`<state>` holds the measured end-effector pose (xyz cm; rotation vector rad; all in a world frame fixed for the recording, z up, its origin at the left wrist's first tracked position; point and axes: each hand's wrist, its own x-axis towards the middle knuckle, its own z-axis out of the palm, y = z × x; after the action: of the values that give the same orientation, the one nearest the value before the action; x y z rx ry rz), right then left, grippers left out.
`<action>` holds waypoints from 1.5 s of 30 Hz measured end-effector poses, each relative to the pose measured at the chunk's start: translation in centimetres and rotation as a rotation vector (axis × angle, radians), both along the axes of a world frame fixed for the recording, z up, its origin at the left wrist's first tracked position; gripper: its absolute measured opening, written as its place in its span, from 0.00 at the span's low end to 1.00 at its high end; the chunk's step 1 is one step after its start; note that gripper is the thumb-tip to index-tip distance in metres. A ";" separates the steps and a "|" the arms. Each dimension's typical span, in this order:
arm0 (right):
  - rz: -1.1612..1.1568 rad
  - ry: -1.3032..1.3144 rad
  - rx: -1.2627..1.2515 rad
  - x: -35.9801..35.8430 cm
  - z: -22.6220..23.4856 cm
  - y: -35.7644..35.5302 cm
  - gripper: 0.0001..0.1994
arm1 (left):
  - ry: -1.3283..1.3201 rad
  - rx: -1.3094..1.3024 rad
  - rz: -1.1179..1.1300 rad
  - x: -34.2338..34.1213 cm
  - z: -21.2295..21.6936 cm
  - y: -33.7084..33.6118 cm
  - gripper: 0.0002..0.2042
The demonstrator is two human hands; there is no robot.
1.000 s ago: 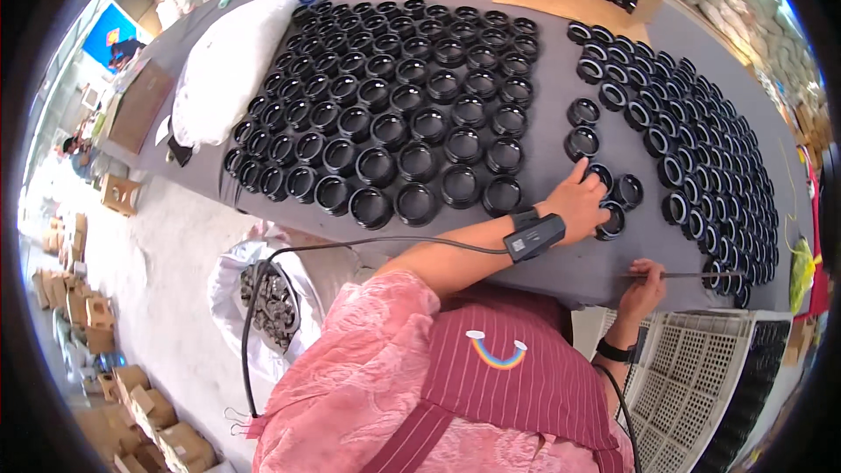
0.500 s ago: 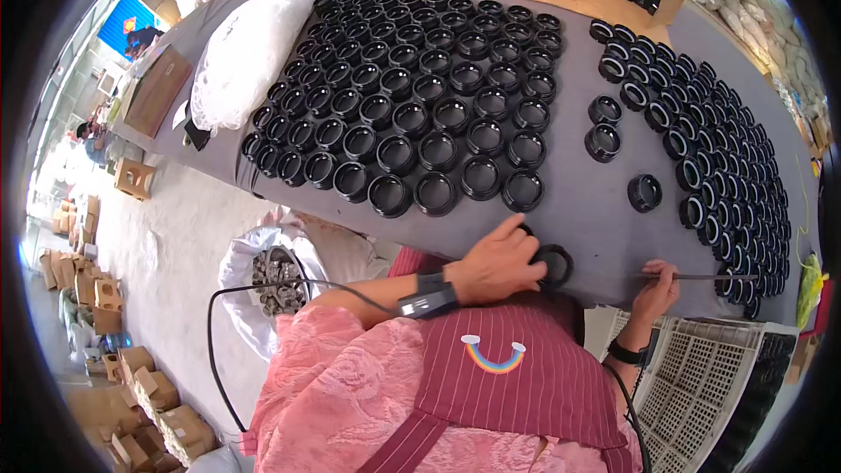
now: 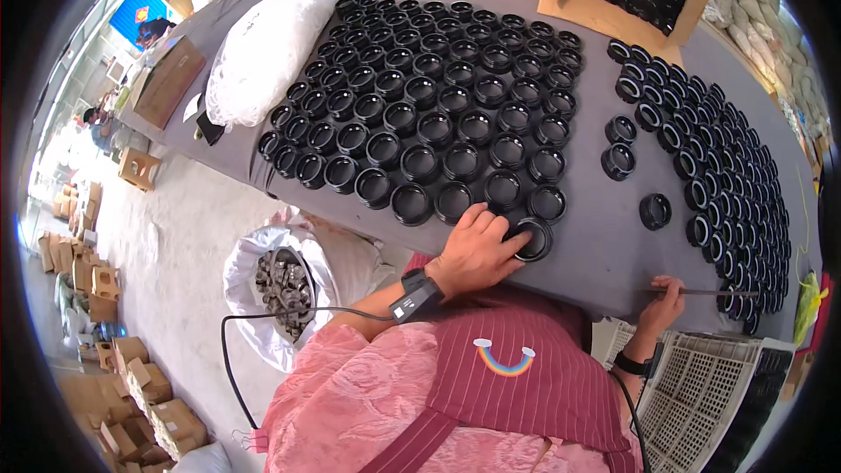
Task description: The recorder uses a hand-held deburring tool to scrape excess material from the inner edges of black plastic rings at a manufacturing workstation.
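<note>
My left hand (image 3: 477, 250) is at the near edge of the grey table, back of the hand up. Its thumb reaches into a black ring (image 3: 547, 241) that lies at the near end of a row, with the fingers curled beside it. Beyond it stand several rows of similar black rings (image 3: 419, 164), openings up. My right hand (image 3: 666, 302) is at the table edge farther right, fingers wrapped round a thin dark rod (image 3: 711, 292). The rod's far end points to a crowd of black rings with pale inner rims (image 3: 698, 229).
A few loose rings (image 3: 654, 211) lie between the two groups. At the back are an open cardboard box (image 3: 561, 4) and, to the left, a white plastic bag (image 3: 267, 57). A white sack of metal pieces (image 3: 236, 276) and a pale crate (image 3: 692, 372) stand below the table.
My left hand has moved left with the ring, from the table edge to the near end of the row. My right hand keeps hold of the rod. The view has shifted slightly.
</note>
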<state>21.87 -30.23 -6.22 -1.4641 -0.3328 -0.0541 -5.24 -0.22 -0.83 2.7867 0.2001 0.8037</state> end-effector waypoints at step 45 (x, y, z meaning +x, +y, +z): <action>0.841 -0.534 -0.495 -13.0 3.7 15.8 0.13 | 0.018 0.014 0.400 -4.9 -0.6 3.6 0.36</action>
<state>8.90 -14.48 -2.51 -1.6665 -1.4557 0.3432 -10.13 3.35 -1.40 2.8049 0.7767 0.8637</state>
